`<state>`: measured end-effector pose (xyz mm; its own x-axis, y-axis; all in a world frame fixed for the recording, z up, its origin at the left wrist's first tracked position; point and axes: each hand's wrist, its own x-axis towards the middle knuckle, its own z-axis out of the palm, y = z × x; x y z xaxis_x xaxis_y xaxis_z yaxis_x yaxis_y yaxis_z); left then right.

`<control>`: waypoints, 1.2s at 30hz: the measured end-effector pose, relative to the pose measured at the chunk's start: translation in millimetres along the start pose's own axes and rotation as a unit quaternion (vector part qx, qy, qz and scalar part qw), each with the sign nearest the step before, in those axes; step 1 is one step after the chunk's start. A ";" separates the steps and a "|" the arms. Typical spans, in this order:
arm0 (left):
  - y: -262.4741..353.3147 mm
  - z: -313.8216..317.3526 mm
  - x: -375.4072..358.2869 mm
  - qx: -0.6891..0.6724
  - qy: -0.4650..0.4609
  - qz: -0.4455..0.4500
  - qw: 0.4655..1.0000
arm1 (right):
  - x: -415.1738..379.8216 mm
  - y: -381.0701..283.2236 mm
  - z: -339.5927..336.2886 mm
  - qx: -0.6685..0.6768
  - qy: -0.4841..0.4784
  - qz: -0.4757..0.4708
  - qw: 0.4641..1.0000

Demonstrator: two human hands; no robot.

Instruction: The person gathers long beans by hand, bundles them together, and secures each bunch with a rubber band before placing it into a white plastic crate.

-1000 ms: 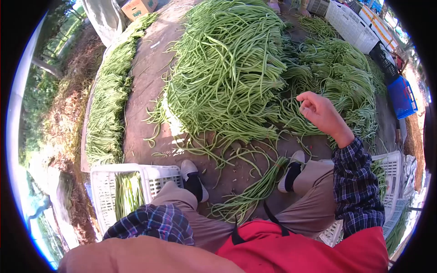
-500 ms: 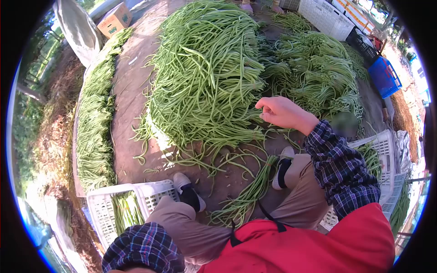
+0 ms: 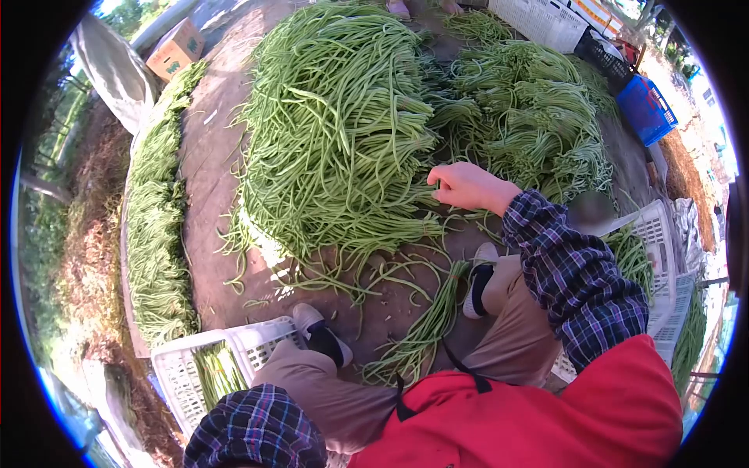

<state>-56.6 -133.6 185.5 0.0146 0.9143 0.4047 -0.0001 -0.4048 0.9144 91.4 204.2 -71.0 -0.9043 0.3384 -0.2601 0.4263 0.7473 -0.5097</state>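
Observation:
My right hand (image 3: 472,186) hovers at the right edge of a big heap of long green beans (image 3: 335,132). Its fingers are curled in, thumb side toward the heap; whether anything thin is pinched in them cannot be made out. My left hand is out of sight; only its plaid sleeve (image 3: 256,429) shows at the bottom. Between my shoes lies a loose bundle of long beans (image 3: 421,331), with stray beans scattered along the heap's near edge.
A second bean pile (image 3: 530,109) spreads at the right, and a long row of beans (image 3: 156,257) runs down the left. White crates (image 3: 265,337) flank my legs. Farther off stand a blue crate (image 3: 646,111), a cardboard box (image 3: 176,51) and another person's feet (image 3: 398,8).
The view has turned slightly, so the heap and crates sit a little farther left. My right hand keeps about the same place beside the heap, its fingers still curled.

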 end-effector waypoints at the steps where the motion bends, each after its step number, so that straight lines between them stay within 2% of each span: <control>1: -0.3 0.2 0.6 0.003 0.003 0.006 1.000 | 1.1 2.0 0.1 -0.001 0.001 -0.002 1.000; 3: -1.6 0.5 2.2 0.007 0.005 0.016 1.000 | 1.8 7.8 3.8 -0.002 0.029 -0.043 0.999; 8: -14.9 6.8 10.7 -0.007 0.004 0.041 0.999 | -0.3 -4.9 4.7 0.004 0.037 -0.052 0.998; 10: -18.9 8.7 15.0 -0.010 -0.002 0.049 0.999 | -0.5 -7.8 4.1 -0.022 0.040 -0.088 0.995; 21: -36.8 21.1 31.8 -0.019 -0.007 0.106 0.994 | -4.6 -20.1 -0.7 -0.003 0.052 -0.105 0.993; 31: -45.4 27.9 36.6 -0.008 0.007 0.162 0.987 | -5.7 -11.3 -0.7 -0.022 0.035 -0.095 0.995; 36: -44.4 31.0 31.2 0.013 0.025 0.185 0.982 | -8.4 26.3 -7.0 0.061 0.085 -0.015 0.994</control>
<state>-25.1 -87.5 157.3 -0.0306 0.7041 0.7094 0.0291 -0.7088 0.7048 110.0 225.1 -76.5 -0.9032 0.4160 -0.1058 0.3885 0.6875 -0.6135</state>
